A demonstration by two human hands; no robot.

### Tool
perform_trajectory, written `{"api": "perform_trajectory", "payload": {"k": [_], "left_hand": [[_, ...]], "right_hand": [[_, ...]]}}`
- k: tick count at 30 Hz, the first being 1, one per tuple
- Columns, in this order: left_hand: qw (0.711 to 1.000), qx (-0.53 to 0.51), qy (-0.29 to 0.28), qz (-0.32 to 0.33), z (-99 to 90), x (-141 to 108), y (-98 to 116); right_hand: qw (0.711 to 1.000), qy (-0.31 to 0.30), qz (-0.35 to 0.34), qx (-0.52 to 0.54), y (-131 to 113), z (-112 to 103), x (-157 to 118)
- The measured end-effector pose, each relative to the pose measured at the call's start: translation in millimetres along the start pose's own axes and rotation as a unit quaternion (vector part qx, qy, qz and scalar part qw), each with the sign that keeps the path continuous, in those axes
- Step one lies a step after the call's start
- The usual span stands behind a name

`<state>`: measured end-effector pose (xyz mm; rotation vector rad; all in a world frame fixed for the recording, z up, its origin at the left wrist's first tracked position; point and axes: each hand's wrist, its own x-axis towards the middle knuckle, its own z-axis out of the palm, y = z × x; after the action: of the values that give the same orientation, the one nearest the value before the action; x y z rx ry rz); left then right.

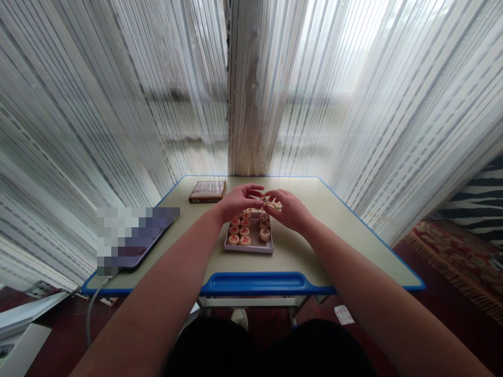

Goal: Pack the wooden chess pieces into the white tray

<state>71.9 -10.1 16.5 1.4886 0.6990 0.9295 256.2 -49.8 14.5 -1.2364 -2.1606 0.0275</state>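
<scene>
On the near side, below the fingers, lay the tray (251, 251) with red pieces (244, 240) and black pieces (264, 234). The right hand (291, 210) was pinching one chess piece (265, 201), and the left hand (236, 203) had its fingers spread just beside it. Farther, left of the fingers, lay a brown box (207, 191)

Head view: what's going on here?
At a desk, someone is handling xiangqi pieces. One xiangqi piece sits between the left hand and the right hand, by the far end of an open box; which hand grips it is unclear. In the box's near part, red pieces form two columns at left, black pieces one at right.
</scene>
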Motion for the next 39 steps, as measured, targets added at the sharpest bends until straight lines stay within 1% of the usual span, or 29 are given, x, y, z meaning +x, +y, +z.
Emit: {"api": "perform_trajectory", "payload": {"k": [5, 12, 14, 16, 19, 21, 23, 28, 30, 36, 39], "left_hand": [[1.000, 0.012, 0.003, 0.003, -0.9, 1, -2], [1.000, 0.000, -0.025, -0.007, 2.2, -1, 0], [1.000, -0.004, -0.011, -0.014, 3.6, -2, 2], [0.999, -0.003, 0.028, -0.017, 3.7, -1, 3], [0.995, 0.006, 0.096, -0.006, 0.9, 1, 4], [0.992, 0.013, 0.125, -0.001, -1.8, 3, 4], [0.991, 0.016, 0.136, -0.002, -3.8, 4, 4], [0.991, 0.023, 0.130, -0.004, -4.7, 3, 5], [0.991, 0.025, 0.131, -0.003, -4.6, 3, 5], [0.992, 0.028, 0.124, -0.009, -6.2, 4, 2], [0.990, 0.022, 0.141, -0.011, -9.4, 5, 0]], "right_hand": [[1.000, 0.019, -0.018, 0.017, -2, -3, -1], [0.999, 0.006, -0.026, 0.027, -3, -4, 0], [0.999, -0.003, -0.017, 0.027, -6, -8, -1], [0.999, -0.033, -0.013, 0.030, -12, -14, -2], [0.993, -0.109, -0.020, 0.048, -23, -24, -4], [0.984, -0.164, -0.014, 0.063, -29, -28, -6], [0.976, -0.206, -0.002, 0.071, -32, -30, -7], [0.955, -0.284, 0.000, 0.082, -35, -28, -8], [0.950, -0.300, -0.002, 0.082, -37, -29, -9], [0.946, -0.314, -0.006, 0.079, -41, -33, -9], [0.945, -0.315, -0.017, 0.086, -39, -32, -8]]}}
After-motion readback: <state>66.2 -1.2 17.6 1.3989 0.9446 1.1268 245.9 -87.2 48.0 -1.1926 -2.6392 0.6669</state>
